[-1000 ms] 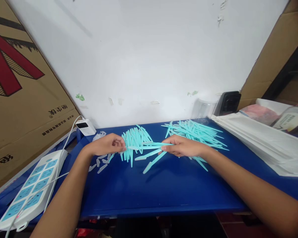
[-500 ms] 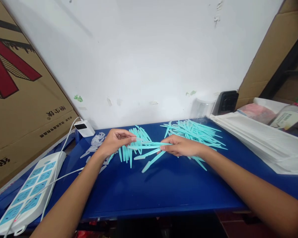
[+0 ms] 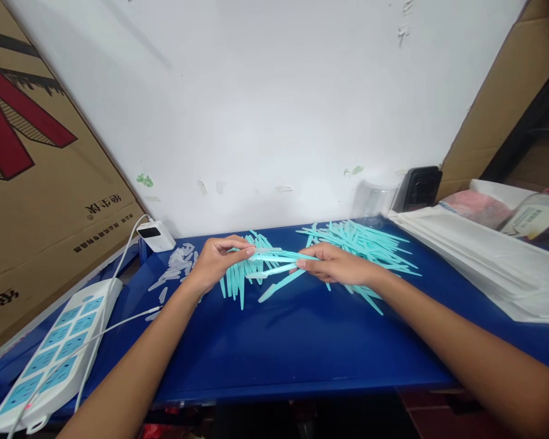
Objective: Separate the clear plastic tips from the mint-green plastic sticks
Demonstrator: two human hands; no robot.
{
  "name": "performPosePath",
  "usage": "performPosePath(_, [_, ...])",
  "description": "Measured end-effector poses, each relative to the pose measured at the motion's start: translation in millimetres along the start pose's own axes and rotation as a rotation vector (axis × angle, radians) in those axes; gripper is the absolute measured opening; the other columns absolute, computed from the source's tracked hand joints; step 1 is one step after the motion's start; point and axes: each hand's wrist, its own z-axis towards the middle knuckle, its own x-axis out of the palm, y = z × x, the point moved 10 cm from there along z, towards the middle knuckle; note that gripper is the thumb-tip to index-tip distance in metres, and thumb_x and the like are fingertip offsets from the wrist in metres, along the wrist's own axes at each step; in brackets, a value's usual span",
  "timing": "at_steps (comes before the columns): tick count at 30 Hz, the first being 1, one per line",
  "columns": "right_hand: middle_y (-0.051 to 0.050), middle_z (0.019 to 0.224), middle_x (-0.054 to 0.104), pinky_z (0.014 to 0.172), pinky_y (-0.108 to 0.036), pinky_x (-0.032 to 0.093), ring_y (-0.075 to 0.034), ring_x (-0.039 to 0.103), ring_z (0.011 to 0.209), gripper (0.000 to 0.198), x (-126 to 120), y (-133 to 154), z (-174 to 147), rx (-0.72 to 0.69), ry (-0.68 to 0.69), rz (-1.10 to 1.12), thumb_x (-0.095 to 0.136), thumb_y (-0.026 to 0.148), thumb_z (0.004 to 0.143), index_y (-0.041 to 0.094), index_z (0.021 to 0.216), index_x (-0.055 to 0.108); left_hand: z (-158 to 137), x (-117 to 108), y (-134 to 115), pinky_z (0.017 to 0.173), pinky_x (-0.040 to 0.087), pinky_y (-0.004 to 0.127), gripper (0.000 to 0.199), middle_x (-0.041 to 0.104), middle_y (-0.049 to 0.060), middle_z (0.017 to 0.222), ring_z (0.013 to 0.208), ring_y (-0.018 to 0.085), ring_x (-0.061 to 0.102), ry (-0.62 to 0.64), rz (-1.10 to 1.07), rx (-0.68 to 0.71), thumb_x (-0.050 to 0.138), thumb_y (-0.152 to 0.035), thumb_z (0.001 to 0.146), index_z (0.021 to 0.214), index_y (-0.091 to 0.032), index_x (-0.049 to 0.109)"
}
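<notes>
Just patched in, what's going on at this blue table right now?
A person holds a few thin turquoise plastic sticks by their ends in the right hand, while the left hand pinches at the tip of one. Behind the hands on the blue table lie two heaps of the same sticks, one at centre, one to the right. Small clear plastic caps are scattered at the left.

Two bare forearms in view, no sleeves, no gloves. Left hand (image 3: pixel 215 263) and right hand (image 3: pixel 336 266): no rings, watches or bands visible. Short nails. Nothing worn at the wrists.
</notes>
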Motion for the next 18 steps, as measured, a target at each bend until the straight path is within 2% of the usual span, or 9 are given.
performPosePath(9, [0.007,0.059,0.036,0.046,-0.022,0.030,-0.008,0.032,0.048,0.046,6,1,-1,0.003,0.028,-0.016,0.055,0.055,0.099,0.014,0.109,0.073,-2,16,0,0.076,0.052,0.034,0.016,0.075,0.008,0.095,0.091,0.023,0.068,0.084,0.062,-0.010,0.086,-0.038,0.078,0.084,-0.022,0.084])
performPosePath(18, [0.007,0.059,0.036,0.046,-0.022,0.029,-0.008,0.033,0.048,0.046,6,-3,0,0.029,0.014,-0.045,0.054,0.056,0.099,0.014,0.104,0.071,-2,12,9,0.072,0.054,0.032,0.021,0.075,0.007,0.086,0.082,0.021,0.068,0.024,0.057,-0.046,0.090,-0.037,0.072,0.079,-0.019,0.080])
